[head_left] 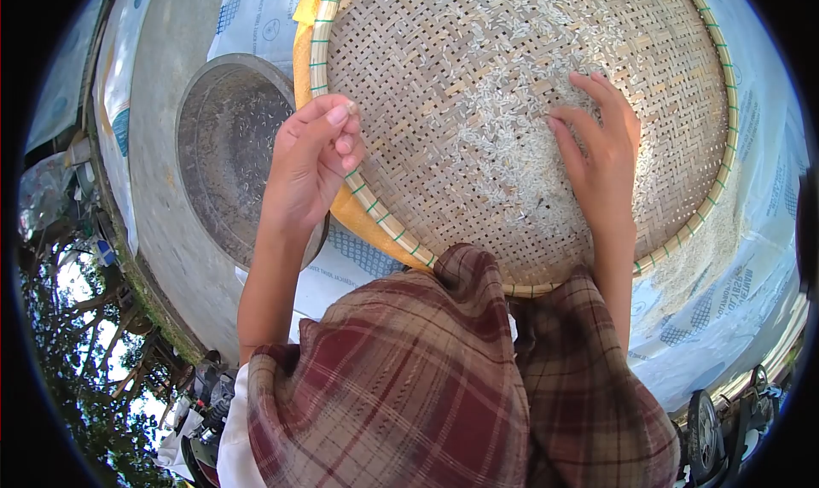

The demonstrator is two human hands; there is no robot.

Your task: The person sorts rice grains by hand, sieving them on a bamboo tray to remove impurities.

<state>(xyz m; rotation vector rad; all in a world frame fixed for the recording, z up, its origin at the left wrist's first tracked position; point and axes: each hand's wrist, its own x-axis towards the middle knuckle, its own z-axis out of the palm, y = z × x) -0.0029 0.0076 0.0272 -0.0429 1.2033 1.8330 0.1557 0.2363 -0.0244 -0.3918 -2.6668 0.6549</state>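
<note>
Rice [512, 147] is being spread thinly over a round woven tray [682, 53], which is being rested on the lap against a plaid skirt [409, 377]. The grains are being pressed by the right hand [601, 151], laid flat with fingers open and nothing grasped. The left hand [311, 159] is being held over the tray's left rim, its fingertips pinched together on something too small to tell. A metal bowl [226, 147] is being kept just beside the tray.
</note>
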